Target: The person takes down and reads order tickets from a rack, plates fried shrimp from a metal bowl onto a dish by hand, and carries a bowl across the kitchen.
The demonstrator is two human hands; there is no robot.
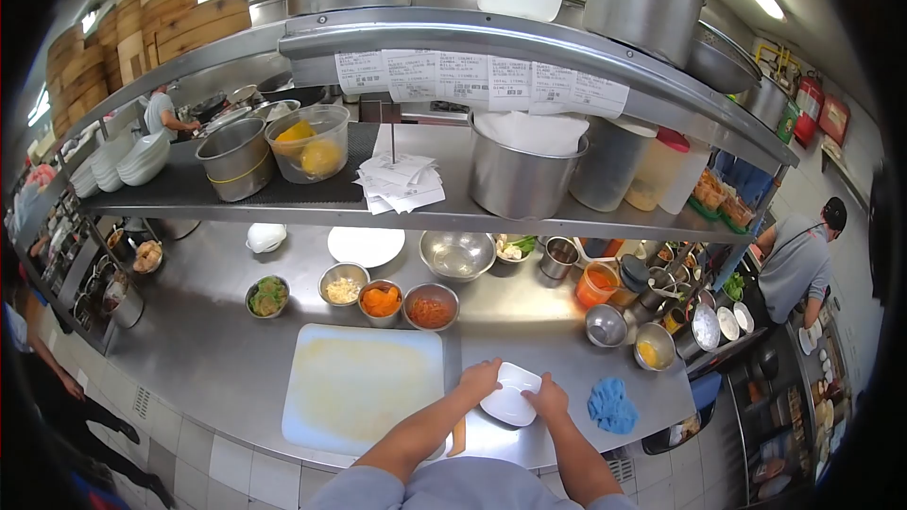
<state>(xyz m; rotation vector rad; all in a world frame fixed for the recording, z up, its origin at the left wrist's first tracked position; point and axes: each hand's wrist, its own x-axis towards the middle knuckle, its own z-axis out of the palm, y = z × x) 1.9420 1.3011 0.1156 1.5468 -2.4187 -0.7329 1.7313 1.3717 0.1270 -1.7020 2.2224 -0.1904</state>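
Left hand and right hand: fingers curled, holding the last item. Steel worktop; pale cutting board; over the worktop, right of the board, white bowl, probably light, rigid, breakable, best held by opposite rims.

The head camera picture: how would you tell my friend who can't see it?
A person's left hand and right hand hold a white bowl at a steel counter, between a pale cutting board and blue cloth. Behind are metal bowls of food and a shelf with pots.
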